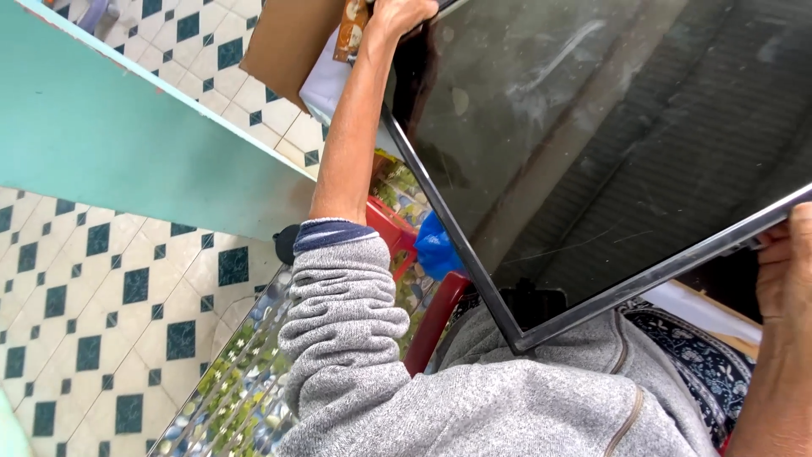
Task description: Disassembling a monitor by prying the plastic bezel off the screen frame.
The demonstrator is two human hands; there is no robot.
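Your left hand (402, 15) grips the far edge of the big black screen (609, 144), your right hand (787, 262) grips its near edge; it rests tilted on your lap, and could slip and crack on the tiled floor (101, 313)

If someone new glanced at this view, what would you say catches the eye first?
A large dark flat screen panel fills the upper right, its glossy face showing smudges and reflections. The left hand grips its far top edge, and the right hand holds the near edge at the right. Below lie the grey knitted sleeve and a white floor with dark diamond tiles at left.
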